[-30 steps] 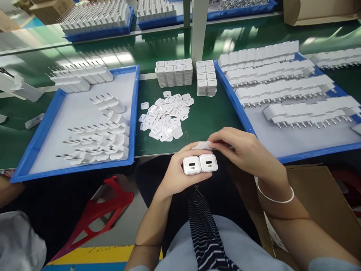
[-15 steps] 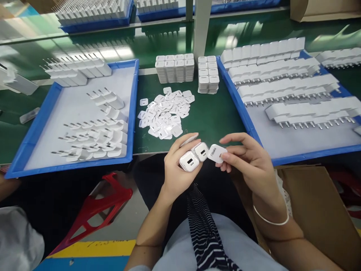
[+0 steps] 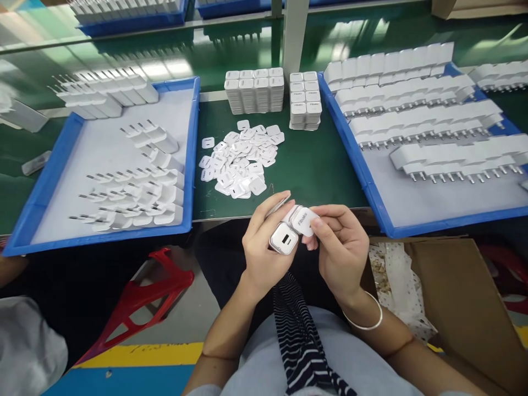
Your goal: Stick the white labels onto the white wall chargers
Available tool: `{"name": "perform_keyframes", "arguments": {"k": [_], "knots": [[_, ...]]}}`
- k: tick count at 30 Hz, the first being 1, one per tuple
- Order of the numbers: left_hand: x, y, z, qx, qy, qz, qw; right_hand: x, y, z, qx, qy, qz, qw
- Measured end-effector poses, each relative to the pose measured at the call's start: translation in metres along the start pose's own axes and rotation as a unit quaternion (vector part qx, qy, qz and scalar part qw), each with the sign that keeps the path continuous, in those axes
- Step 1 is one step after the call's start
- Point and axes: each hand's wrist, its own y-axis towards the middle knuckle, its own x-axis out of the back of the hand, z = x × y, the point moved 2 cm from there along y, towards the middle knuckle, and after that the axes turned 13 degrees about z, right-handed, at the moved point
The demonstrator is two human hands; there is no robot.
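Observation:
Two white chargers sit side by side in my left hand [image 3: 266,242]; the nearer charger [image 3: 284,238] shows its end with a dark port. Between the fingers of that hand is also a thin white piece [image 3: 277,207]. My right hand [image 3: 340,242] pinches a white square plate with dark lettering [image 3: 304,221] between thumb and fingers, over the end of the other charger, whose port is hidden. Beyond my hands, a loose pile of white plates [image 3: 243,159] lies on the green table [image 3: 325,181].
A blue tray [image 3: 187,181] at left and another blue tray [image 3: 355,159] at right hold rows of white chargers. Stacked plates [image 3: 254,92] stand behind the pile. An open cardboard box [image 3: 457,291] is below right. At left are a red stool [image 3: 144,291] and a person's sleeve [image 3: 31,335].
My right hand has moved left with the lettered plate, which now covers the end of the farther charger. The view has shifted slightly.

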Motion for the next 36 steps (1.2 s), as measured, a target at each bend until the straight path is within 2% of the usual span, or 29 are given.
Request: {"name": "perform_keyframes", "arguments": {"k": [5,9,18,27,36], "knots": [[-0.001,-0.003,-0.002,-0.017,0.035,-0.039,0.998,-0.005,0.000,-0.002,-0.004,0.014,-0.017,1.000],[-0.002,-0.004,-0.002,-0.024,0.056,-0.054,0.997,-0.005,0.001,-0.002,-0.014,0.039,-0.005,0.999],[-0.005,-0.005,0.000,-0.036,0.063,-0.061,0.996,-0.007,0.005,-0.001,-0.022,0.105,0.007,0.994],[-0.005,-0.006,0.003,-0.045,0.060,-0.060,0.995,-0.004,0.008,-0.002,-0.051,0.126,0.026,0.990],[-0.004,-0.006,0.001,-0.045,0.073,-0.046,0.995,-0.001,0.009,0.008,-0.051,0.052,0.025,0.997]]}}
